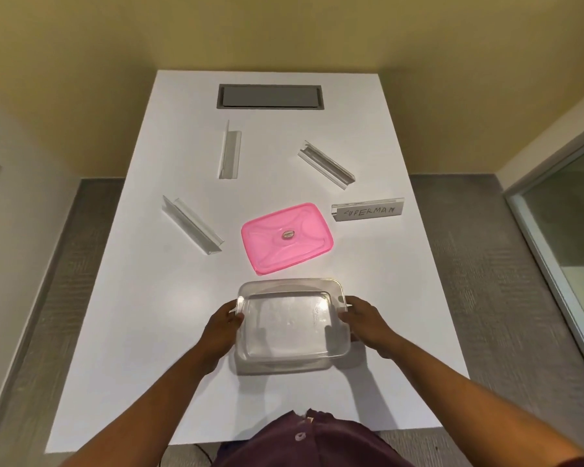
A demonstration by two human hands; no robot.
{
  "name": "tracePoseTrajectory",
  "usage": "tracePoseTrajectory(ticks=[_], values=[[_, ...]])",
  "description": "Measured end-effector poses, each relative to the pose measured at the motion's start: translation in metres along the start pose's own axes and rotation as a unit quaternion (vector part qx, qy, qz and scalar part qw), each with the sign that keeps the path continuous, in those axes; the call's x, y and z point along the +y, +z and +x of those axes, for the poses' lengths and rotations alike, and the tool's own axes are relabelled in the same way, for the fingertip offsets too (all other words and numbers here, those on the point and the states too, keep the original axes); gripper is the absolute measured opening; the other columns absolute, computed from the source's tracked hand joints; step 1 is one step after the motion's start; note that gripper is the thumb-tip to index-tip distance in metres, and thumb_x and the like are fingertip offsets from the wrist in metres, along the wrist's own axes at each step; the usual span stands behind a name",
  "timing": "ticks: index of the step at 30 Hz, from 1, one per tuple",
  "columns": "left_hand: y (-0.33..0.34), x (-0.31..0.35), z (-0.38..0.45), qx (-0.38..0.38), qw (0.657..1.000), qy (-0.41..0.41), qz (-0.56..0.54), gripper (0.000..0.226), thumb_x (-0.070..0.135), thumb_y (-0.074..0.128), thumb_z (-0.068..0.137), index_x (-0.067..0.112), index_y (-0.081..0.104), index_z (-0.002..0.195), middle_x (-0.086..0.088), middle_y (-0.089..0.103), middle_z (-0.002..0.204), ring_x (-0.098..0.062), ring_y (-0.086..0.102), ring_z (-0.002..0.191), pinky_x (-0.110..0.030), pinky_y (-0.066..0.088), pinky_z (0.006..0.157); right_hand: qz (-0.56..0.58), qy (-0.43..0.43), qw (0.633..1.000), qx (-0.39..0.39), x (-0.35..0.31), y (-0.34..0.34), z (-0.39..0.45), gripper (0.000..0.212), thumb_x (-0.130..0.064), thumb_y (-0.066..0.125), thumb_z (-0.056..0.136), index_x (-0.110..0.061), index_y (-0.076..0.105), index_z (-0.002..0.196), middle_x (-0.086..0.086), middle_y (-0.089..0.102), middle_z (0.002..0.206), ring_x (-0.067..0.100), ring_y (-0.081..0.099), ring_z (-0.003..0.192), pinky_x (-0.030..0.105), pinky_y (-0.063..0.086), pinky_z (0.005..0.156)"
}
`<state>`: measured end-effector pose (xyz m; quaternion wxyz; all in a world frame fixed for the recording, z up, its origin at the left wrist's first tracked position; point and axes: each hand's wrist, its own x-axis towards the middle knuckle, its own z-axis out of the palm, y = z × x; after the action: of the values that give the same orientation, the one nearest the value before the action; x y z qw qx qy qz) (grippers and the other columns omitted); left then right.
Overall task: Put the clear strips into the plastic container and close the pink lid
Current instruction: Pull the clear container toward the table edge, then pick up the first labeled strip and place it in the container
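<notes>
The plastic container (292, 326) sits open and empty at the near middle of the white surface (402, 332), its shadow falling on the near side. Both hands grip it: the left hand (220, 328) curls around its 9 o'clock wall, fingers closed against the rim, and the right hand (363, 320) clasps its 3 o'clock wall the same way, fingertips pressed on the edge. Whether the container is lifted slightly or resting flat I cannot tell.

Just beyond the container at 12 o'clock lies the pink lid (286, 238), flat on the surface, turned a little askew and not touching the container.

Four clear strips lie scattered further out, all apart from one another. From the lid, one strip (192, 225) lies at 9 o'clock, running diagonally. Another strip (230, 150) lies at 11 o'clock, nearly lengthwise along the surface. A third strip (326, 164) sits at 1 o'clock, also diagonal. The fourth, a labelled strip (367, 209) holding a card with handwritten "SUPERMAN", stands at 2 o'clock near the lid's corner.

At the far end of the surface, at 12 o'clock, a grey hatch (270, 96) is set flush into the top. A dark maroon shirt (314, 443) shows at the bottom edge of the view
</notes>
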<state>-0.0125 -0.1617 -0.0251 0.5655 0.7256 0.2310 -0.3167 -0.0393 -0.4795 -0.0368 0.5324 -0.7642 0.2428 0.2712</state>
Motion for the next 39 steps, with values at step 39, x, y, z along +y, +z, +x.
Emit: tracePoseTrajectory(ticks=[39], values=[[0.216,0.235,0.195,-0.048,0.997,0.018,0.049,0.064,0.016,0.053,0.098,0.009,0.024,0.154,-0.016,0.047,0.148,-0.04,0.051,0.132,-0.052,0.043,0.112,0.043,0.007,0.981,0.189,-0.088,-0.21,0.214,0.051,-0.018,0.075,0.091,-0.008,0.055,0.137,0.011,0.065,0.132,0.029,0.061,0.123,0.048,0.048,0.108]])
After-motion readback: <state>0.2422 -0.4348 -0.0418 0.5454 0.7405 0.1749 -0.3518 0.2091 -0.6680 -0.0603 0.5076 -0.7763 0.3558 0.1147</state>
